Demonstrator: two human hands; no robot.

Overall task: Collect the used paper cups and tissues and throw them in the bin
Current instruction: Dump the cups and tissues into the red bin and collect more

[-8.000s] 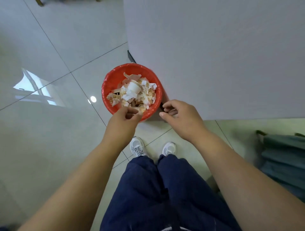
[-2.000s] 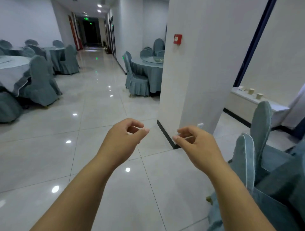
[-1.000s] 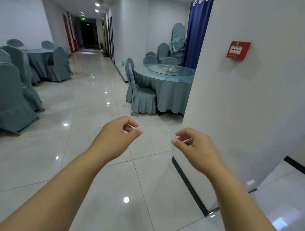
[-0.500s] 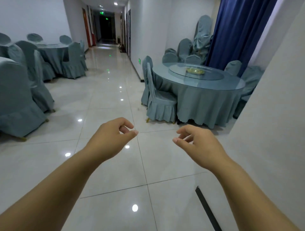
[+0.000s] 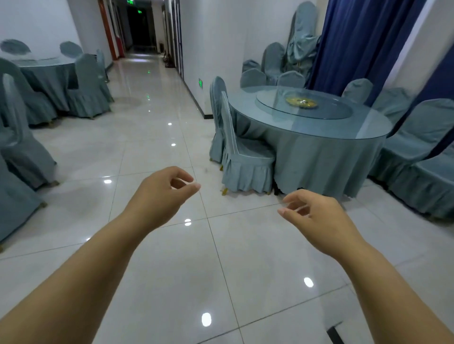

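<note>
1. Setting: a banquet hall or restaurant dining room.
2. Round tabletop [image 5: 319,127] under a teal cloth, carrying a glass turntable [image 5: 304,104].
3. Chairs [image 5: 243,157] in matching fabric covers; spare chairs stacked [image 5: 302,41] by a blue curtain [image 5: 363,44].
4. Glossy tiled floor [image 5: 152,137]; corridor with green exit sign [image 5: 129,2].

A round table [image 5: 319,147] draped in grey-blue cloth stood to the right, topped by a glass turntable [image 5: 304,104] carrying a yellow dish [image 5: 301,102]. Covered chairs [image 5: 243,157] ringed it, with more stacked against the wall beside a dark blue curtain [image 5: 361,41]. A second clothed table [image 5: 46,73] stood at the far left. Glossy white floor tiles [image 5: 152,137] ran down a corridor toward a green exit sign [image 5: 130,2].
</note>
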